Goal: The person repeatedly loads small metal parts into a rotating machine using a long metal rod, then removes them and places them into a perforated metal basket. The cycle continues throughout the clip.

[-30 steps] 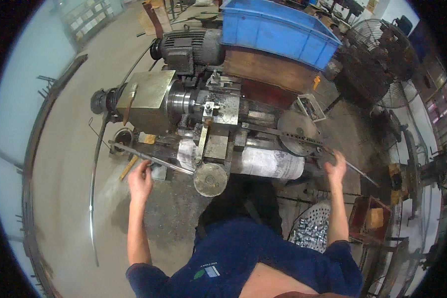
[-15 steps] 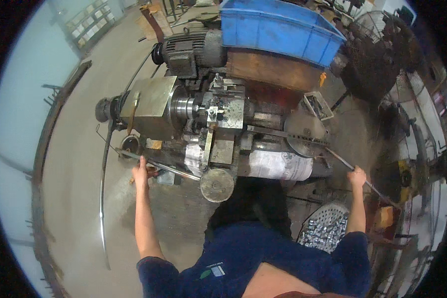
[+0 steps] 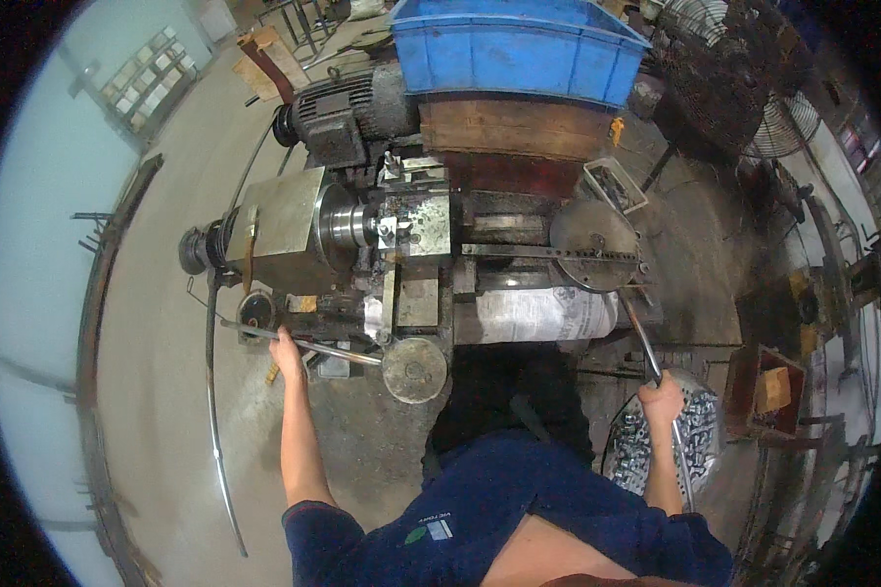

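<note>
My left hand is closed around a metal lever bar, which runs to a round metal hub at the front of a lathe. My right hand grips a long metal rod. That rod slants from beside a large round plate toward my body, passing over a perforated basin of small shiny metal parts. Between my hands lie the lathe's spindle and the tool block, close against each other. A small workpiece there is too hard to make out.
A blue plastic crate sits on a wooden box behind the lathe, next to a motor. A small tray is at the right. A fan stands far right. Paper sheets cover a bed cylinder.
My right hand has come left and closer to my body, swinging the rod to a steeper angle. My left hand still holds the lever bar. The whole view has shifted slightly.
</note>
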`<action>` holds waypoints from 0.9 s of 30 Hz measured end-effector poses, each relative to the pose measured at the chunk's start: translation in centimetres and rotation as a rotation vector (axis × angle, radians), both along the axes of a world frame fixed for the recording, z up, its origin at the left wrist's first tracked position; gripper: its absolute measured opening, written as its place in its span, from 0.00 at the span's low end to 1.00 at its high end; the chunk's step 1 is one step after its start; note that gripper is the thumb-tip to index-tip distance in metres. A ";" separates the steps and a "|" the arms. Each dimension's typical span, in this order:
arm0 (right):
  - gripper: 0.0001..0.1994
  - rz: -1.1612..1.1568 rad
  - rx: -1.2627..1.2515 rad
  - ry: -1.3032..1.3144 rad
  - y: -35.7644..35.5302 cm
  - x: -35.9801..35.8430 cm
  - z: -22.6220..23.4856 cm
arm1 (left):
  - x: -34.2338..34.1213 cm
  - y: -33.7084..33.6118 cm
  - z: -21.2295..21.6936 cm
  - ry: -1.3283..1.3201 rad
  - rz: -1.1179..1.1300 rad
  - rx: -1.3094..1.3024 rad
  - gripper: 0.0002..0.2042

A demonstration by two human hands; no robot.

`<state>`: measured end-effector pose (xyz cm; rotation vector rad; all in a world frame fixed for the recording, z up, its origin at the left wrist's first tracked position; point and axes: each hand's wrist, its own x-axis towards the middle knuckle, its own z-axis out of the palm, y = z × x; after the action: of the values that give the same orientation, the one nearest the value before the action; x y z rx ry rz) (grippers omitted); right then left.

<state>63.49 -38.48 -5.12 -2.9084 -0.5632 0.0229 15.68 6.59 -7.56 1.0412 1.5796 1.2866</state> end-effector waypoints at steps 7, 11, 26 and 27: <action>0.23 -0.043 -0.012 0.071 0.0 0.2 -0.3 | -0.1 0.3 0.3 0.129 -0.008 -0.029 0.16; 0.21 0.057 -0.108 -0.107 -0.4 3.2 -1.5 | -3.1 1.0 -1.1 0.175 -0.046 -0.101 0.18; 0.34 0.275 0.456 -0.405 8.9 11.2 -1.3 | -5.6 -0.6 -0.6 -0.195 -0.074 -0.172 0.22; 0.32 0.331 0.522 -0.229 7.3 10.0 -2.9 | -6.9 -0.4 -2.6 0.021 -0.144 -0.212 0.21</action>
<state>73.52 -31.14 -8.01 -2.3010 -0.9240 -0.3608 8.79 6.15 -10.11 1.0166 1.5880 0.9909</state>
